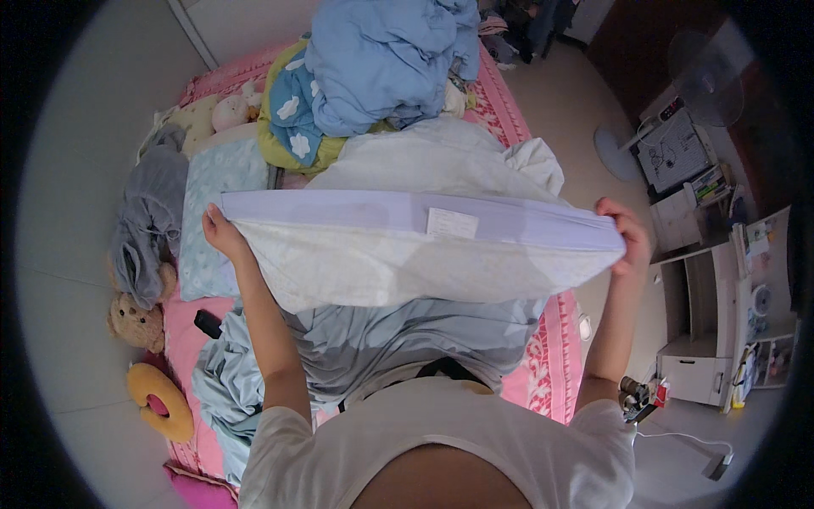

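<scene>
A white quilt (365,263) with a smooth lavender edge band is stretched wide in front of me, above the bed. My left hand (222,231) pinches the band's left end, fingers closed on it. At the other end my right hand (626,237) is wrapped round the gathered lavender edge. A white label (452,223) sits on the band, right of its middle. More white fabric (441,157) spreads over the bed beyond the band. Below the quilt lies crumpled grey-blue bedding (398,335), partly hidden by it.
Blue bedding (381,64) is heaped at the bed's far end. Along the left lie a light-blue pillow (220,212), grey cloth (153,212), a teddy bear (136,322), a yellow ring cushion (159,403) and a black object (208,323). A fan (615,153) and white desk (695,369) stand right.
</scene>
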Available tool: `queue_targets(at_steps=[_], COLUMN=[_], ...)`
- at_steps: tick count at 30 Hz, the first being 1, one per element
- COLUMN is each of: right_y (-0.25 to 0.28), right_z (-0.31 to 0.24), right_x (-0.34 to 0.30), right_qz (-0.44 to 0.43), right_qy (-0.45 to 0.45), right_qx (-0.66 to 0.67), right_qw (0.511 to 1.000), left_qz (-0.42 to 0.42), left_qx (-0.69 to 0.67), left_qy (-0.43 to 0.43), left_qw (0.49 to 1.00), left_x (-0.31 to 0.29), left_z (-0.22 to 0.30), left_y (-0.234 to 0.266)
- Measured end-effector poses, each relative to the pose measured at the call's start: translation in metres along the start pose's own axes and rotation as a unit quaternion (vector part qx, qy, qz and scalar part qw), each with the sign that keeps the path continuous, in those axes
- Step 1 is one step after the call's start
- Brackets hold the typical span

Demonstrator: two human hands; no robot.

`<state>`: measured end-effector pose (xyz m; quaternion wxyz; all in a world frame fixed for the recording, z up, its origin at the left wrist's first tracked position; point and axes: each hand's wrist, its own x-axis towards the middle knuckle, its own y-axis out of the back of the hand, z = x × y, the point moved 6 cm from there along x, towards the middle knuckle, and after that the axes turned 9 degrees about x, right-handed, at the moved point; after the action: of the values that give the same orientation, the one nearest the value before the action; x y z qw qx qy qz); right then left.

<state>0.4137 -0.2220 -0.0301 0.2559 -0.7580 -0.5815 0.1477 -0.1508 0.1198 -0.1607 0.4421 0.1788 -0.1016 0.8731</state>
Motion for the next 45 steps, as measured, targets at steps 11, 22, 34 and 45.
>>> queue_targets(at_steps=[11,22,34,45], right_y=[0.004,0.014,-0.034,0.002], right_z=[0.039,0.04,0.009,0.103], right_x=[0.027,0.03,-0.072,-0.085], right_qz=[0.052,0.047,0.279,0.36], right_qy=[-0.057,-0.011,0.179,0.023], right_qx=[-0.518,-0.381,-0.627,-0.531], right_qw=[0.852,0.923,0.705,0.767], left_qz=[0.031,0.014,0.009,0.011], left_qx=[0.063,0.042,0.085,0.072], left_qy=[-0.003,-0.002,-0.012,0.005], left_qw=[0.998,0.999,0.996,0.997], left_x=[-0.008,0.0,-0.015,-0.02], left_z=[-0.007,-0.013,-0.013,-0.011], left_y=[0.018,0.015,0.012,0.014])
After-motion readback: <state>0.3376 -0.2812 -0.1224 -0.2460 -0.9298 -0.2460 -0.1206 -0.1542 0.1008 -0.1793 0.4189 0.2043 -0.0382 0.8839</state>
